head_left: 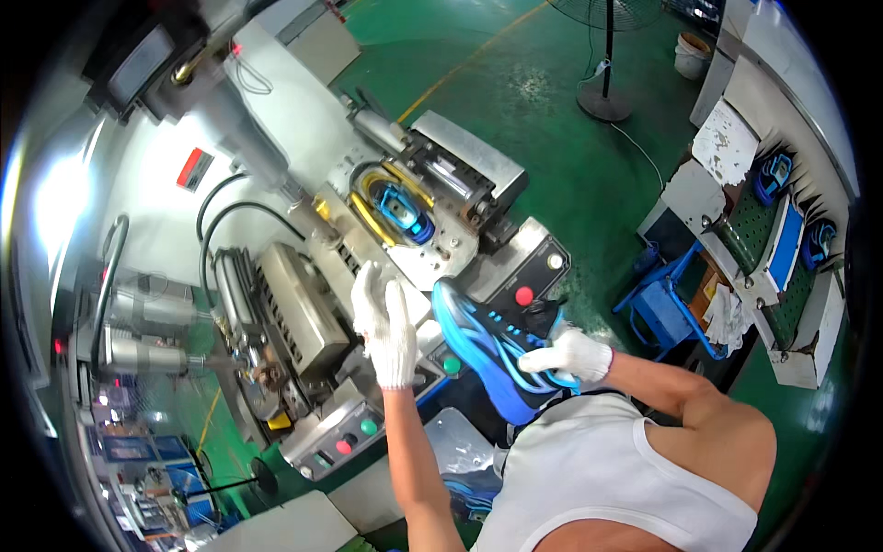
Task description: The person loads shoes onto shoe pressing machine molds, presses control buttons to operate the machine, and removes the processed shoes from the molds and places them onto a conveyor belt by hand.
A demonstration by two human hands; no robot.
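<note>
My right hand [568, 356], in a white knit glove, grips a blue and black sports shoe [492, 345] near its heel end, close to my body. The shoe's toe points up and to the left, and its light blue sole edge faces left. My left hand [384, 327], gloved too, is raised over the machine front with its fingers stretched out and nothing in it. Beyond it, another blue shoe [403, 212] sits in the pressing machine [455, 241] between yellow curved pads. A red button [524, 295] and a green button [452, 365] lie near the held shoe.
A second press station [299, 313] with its own buttons stands at left. On the right, a conveyor [782, 308] with bristles carries blue shoes, beside a blue stool [658, 308]. A standing fan [604, 101] is at the back. Below, more blue shoes [471, 497] are partly hidden.
</note>
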